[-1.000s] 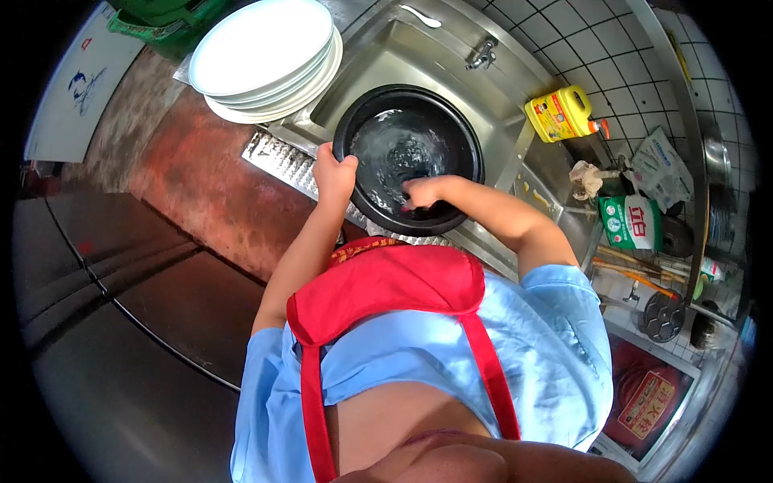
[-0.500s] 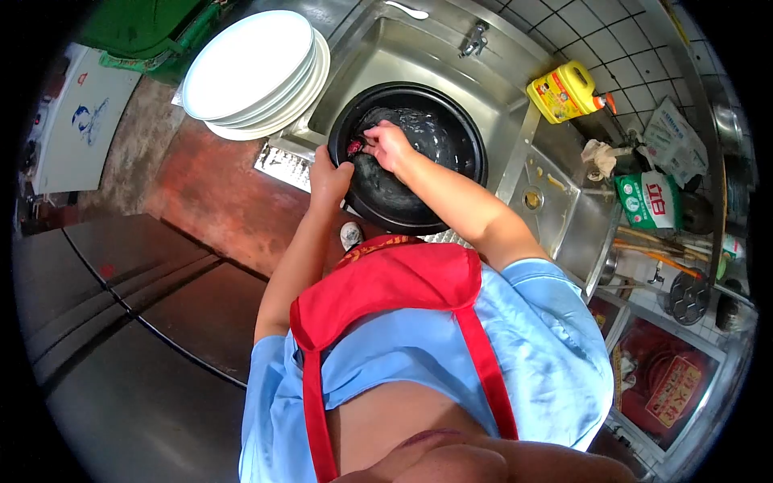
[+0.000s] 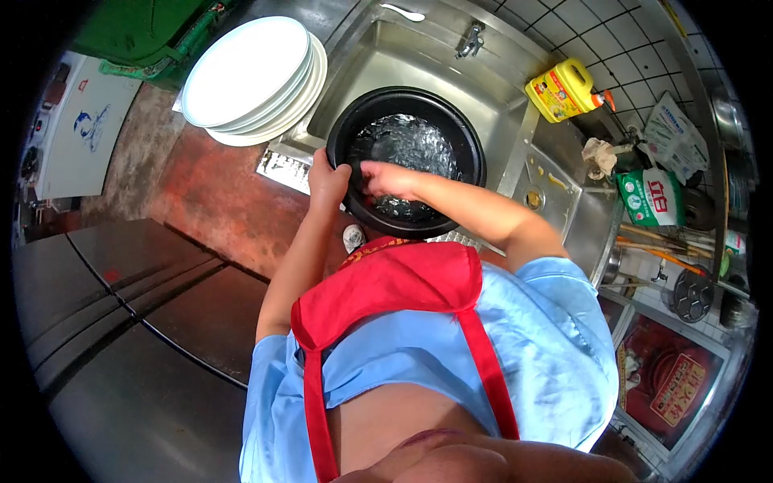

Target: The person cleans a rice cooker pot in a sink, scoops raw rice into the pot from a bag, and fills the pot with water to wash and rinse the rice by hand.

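A round black basin (image 3: 473, 165) with rippling water in it rests at the near side of the steel sink (image 3: 503, 84). My left hand (image 3: 326, 179) is closed on the basin's left rim, its thumb over the edge. Just inside that rim, my right hand (image 3: 386, 179) reaches down to the water with its fingers bent together. Whatever its fingers hold is hidden; only a small dark reddish patch shows beside them.
Stacked white plates (image 3: 245, 71) stand left of the sink. A faucet (image 3: 471, 40) and a white spoon (image 3: 403, 12) are at its back. To the right are a yellow jug (image 3: 560, 90), a drain basin (image 3: 555, 189) and a green-white bag (image 3: 651, 198).
My right hand has moved down and slightly toward me along the basin's inner left side. The red thing at its fingers is now mostly hidden, and the water is more stirred.
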Demonstrator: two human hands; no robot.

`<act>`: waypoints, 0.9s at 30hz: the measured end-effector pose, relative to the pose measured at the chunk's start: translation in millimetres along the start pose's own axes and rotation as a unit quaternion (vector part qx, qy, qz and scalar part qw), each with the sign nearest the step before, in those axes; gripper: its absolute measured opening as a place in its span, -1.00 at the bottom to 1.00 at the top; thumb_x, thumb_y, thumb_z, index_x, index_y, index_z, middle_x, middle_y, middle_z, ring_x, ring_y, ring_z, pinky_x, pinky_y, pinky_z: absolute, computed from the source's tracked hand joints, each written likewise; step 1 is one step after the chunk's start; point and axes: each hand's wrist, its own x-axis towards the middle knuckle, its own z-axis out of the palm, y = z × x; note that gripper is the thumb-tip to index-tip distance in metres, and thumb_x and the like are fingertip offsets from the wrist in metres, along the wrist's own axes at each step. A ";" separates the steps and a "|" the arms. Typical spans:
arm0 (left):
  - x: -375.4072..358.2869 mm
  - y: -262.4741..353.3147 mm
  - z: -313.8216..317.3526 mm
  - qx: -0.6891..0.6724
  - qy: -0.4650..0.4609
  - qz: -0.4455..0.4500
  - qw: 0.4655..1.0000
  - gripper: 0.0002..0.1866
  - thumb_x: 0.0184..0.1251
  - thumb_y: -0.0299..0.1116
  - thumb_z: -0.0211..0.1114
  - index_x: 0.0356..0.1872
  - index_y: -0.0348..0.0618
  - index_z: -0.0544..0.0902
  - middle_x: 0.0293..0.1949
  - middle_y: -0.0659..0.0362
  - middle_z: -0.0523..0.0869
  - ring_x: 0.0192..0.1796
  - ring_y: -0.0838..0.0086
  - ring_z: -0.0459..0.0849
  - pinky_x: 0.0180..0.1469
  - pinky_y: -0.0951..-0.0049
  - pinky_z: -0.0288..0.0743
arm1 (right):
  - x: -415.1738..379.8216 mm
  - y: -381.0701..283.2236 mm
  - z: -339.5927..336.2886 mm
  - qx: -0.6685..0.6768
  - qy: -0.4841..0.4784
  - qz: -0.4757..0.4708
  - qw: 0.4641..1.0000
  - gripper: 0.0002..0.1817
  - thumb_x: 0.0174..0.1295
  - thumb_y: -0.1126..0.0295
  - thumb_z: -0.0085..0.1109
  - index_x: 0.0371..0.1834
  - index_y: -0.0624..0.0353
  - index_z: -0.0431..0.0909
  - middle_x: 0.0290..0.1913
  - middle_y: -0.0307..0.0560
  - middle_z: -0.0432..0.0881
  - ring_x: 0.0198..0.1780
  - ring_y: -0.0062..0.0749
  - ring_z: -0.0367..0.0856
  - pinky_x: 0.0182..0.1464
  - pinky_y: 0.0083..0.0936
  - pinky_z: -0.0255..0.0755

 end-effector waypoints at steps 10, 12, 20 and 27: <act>-0.9 -3.2 -6.5 0.020 -0.029 -0.011 0.999 -0.55 -0.10 -0.54 0.13 -0.04 -0.29 0.41 -0.29 0.11 0.56 -0.27 0.43 0.52 -0.17 0.51 0.40 | 9.6 -9.6 6.0 -0.010 0.096 -0.109 0.989 -0.57 -0.19 0.68 -0.03 -0.13 0.32 0.40 -0.25 -0.12 0.52 -0.23 -0.41 0.49 -0.13 -0.53 0.36; -1.7 0.4 -7.2 0.000 -0.022 -0.002 1.000 -0.55 -0.09 -0.56 0.13 -0.03 -0.28 0.41 -0.28 0.11 0.56 -0.25 0.44 0.52 -0.16 0.50 0.40 | -9.8 -2.5 5.4 -0.102 0.004 -0.032 0.994 -0.58 -0.15 0.68 -0.05 -0.11 0.27 0.42 -0.22 -0.12 0.52 -0.19 -0.40 0.49 -0.16 -0.54 0.38; 0.5 -15.6 -15.6 -0.027 -0.055 -0.001 0.998 -0.53 -0.09 -0.58 0.12 -0.02 -0.29 0.40 -0.25 0.13 0.56 -0.21 0.44 0.53 -0.10 0.51 0.38 | 35.0 -27.3 -13.2 0.302 0.218 -0.183 0.910 -0.70 -0.09 0.72 -0.05 -0.23 0.28 0.44 -0.29 -0.09 0.53 -0.29 -0.39 0.49 -0.22 -0.59 0.39; -6.2 -10.7 -14.4 -0.008 -0.036 0.000 0.999 -0.52 -0.09 -0.58 0.12 0.01 -0.31 0.40 -0.20 0.09 0.58 -0.15 0.42 0.55 -0.06 0.51 0.39 | -0.1 -11.7 24.4 0.015 0.078 -0.105 0.991 -0.61 -0.15 0.72 -0.08 -0.16 0.26 0.44 -0.20 -0.14 0.54 -0.12 -0.41 0.47 -0.06 -0.55 0.34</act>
